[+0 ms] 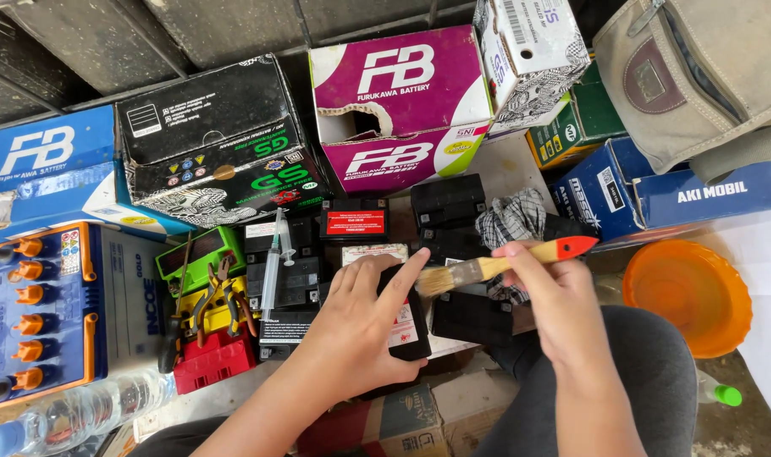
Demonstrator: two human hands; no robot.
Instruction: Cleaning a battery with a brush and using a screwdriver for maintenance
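Observation:
My left hand grips a small black battery with a white and red label, holding it upright above a cardboard box. My right hand holds a paintbrush with a pale wooden handle and a red tip. Its bristles touch the battery's top edge by my left index finger. Several more black batteries lie close behind, one with a red label.
Battery boxes crowd the back: black, magenta and white, blue. A big blue battery with orange caps sits left, beside pliers and a syringe. An orange bowl, a checked rag and a canvas bag lie right.

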